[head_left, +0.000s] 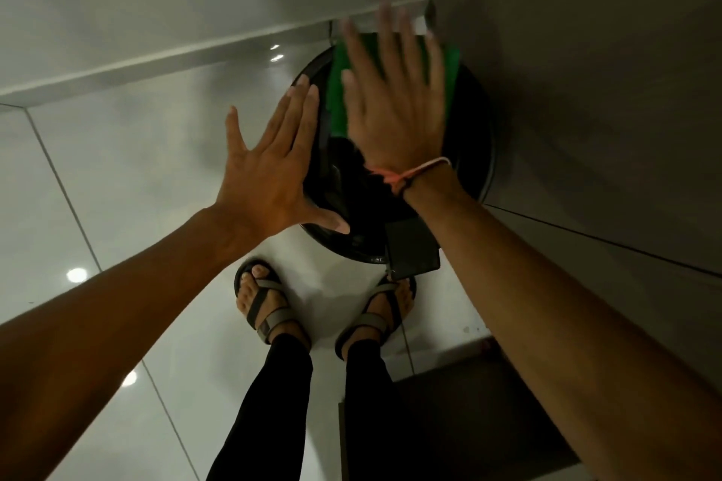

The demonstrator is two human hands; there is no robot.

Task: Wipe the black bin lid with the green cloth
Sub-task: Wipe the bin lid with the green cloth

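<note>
A round black bin lid (pixel 474 121) lies below me, glossy, beside a grey cabinet. On its far half rests the green cloth (pixel 338 98), with my right hand (pixel 394 105) pressed flat on it, fingers spread and blurred. My left hand (pixel 269 164) lies flat on the lid's left rim, fingers apart, thumb on the near edge, holding nothing. Most of the cloth is hidden under my right palm. A pink cord is tied round my right wrist.
A dark foot pedal (pixel 414 248) sticks out at the lid's near edge, just above my sandalled feet (pixel 265 305). Grey cabinet fronts (pixel 586 90) rise on the right. White glossy floor tiles (pixel 117 168) spread left; a white wall skirting (pixel 156 62) runs behind.
</note>
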